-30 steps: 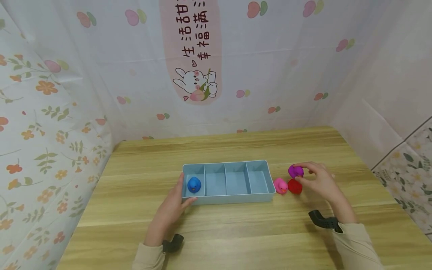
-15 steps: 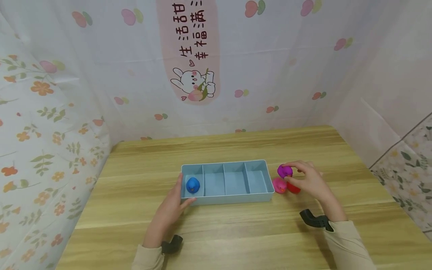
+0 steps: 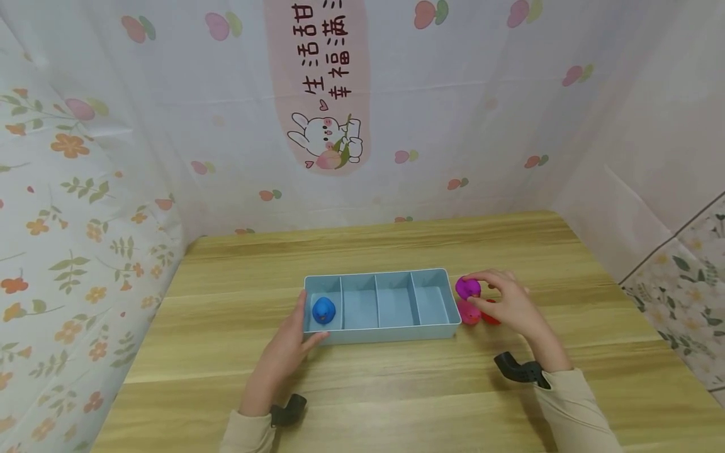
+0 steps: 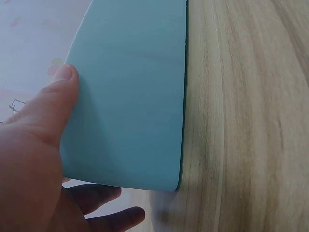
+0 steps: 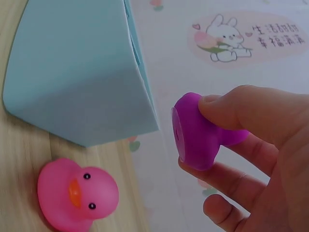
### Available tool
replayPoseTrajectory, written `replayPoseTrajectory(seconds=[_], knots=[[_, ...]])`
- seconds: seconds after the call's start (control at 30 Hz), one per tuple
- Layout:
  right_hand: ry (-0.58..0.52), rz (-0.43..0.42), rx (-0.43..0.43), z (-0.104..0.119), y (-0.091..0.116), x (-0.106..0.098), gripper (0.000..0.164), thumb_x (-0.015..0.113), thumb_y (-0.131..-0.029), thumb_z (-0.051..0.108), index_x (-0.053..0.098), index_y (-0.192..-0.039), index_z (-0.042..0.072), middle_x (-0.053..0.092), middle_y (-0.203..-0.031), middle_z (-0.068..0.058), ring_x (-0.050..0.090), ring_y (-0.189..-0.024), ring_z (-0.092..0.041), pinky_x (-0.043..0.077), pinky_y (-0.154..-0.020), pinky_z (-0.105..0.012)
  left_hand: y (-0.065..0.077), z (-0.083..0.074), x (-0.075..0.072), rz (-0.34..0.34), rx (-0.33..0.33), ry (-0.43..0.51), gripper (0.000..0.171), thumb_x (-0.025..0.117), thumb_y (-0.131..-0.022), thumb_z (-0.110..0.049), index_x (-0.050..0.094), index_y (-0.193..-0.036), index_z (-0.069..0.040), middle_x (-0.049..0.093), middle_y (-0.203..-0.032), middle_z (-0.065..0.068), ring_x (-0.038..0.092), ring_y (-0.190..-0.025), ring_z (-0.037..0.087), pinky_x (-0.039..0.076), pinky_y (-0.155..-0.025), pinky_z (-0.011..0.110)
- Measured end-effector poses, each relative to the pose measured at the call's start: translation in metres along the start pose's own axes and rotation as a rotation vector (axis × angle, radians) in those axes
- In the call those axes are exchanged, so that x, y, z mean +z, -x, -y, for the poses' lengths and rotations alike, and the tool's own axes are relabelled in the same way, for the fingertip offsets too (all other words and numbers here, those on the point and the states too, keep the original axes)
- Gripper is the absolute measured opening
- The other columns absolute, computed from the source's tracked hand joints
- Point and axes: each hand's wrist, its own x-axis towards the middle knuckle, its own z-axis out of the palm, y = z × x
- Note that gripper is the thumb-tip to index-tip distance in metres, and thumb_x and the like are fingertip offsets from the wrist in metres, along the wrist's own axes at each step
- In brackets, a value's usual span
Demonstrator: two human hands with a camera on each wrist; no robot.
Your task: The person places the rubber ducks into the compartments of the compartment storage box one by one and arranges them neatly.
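Note:
My right hand [image 3: 508, 303] pinches a purple toy duck [image 3: 466, 287] between thumb and fingers, raised beside the right end of a light blue divided box [image 3: 391, 335]. In the right wrist view the flat base of the purple duck [image 5: 193, 133] faces the box. Below it on the table sits a pink toy duck [image 5: 77, 195]. A red object [image 3: 491, 313] lies beside the pink duck, partly hidden by my hand. At the box's left end, my left hand [image 3: 283, 349] holds the box, thumb on the front wall, fingers round the end. A blue toy duck [image 3: 323, 310] sits in the leftmost compartment.
The box stands on a wooden table [image 3: 362, 390] and has several compartments. Behind the table hangs a patterned white curtain [image 3: 453, 126], with a floral cloth [image 3: 85, 251] at the left. Each wrist wears a black mount [image 3: 289, 411].
My right hand has carried the purple duck left, from over the red object to above the pink duck near the box's right end. The left hand still holds the box.

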Motion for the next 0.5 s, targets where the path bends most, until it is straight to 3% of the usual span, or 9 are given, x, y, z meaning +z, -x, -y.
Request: replayPoseTrajectory(seconds=[0.37,0.5], knots=[[0.0,0.019,-0.023,0.009,-0.004,0.008,0.034,0.077,-0.078,0.011,0.068,-0.11,0.009,0.065,-0.111,-0.014,0.047,-0.101,-0.028,0.037,-0.075,-0.044,0.001,0.001,0.0,0.001,-0.002,0.015,0.096,0.064,-0.09,-0.038,0.002,-0.153,-0.003,0.023,-0.154,0.026,0.03,-0.138,0.043,0.028,-0.112,0.055],[-0.002,0.025,-0.021,0.014,-0.006,0.013,0.034,0.078,-0.077,0.01,0.068,-0.109,0.009,0.066,-0.11,-0.014,0.047,-0.1,-0.028,0.032,-0.076,-0.045,0.0,0.002,0.0,-0.001,0.001,0.017,0.096,0.065,-0.09,-0.038,0.002,-0.153,-0.003,0.023,-0.153,0.027,0.03,-0.138,0.043,0.028,-0.112,0.054]])
